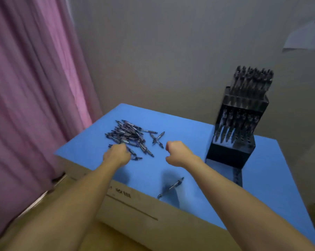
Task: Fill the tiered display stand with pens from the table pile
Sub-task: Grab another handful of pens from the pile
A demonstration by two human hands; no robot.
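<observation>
we reach for refills | left hand [117,155] fingers curled down into pens [129,135], grip hidden so we cannot tell | right hand [176,153] fisted, seemingly empty | stand [232,151] just right of it, upper tiers filled | stray pen [171,187] nearer us on bench [189,124]

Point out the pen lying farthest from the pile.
It is the single pen lying alone near the table's front edge, below the right hand. Every other loose pen sits in or beside the pile by the left hand.
</observation>
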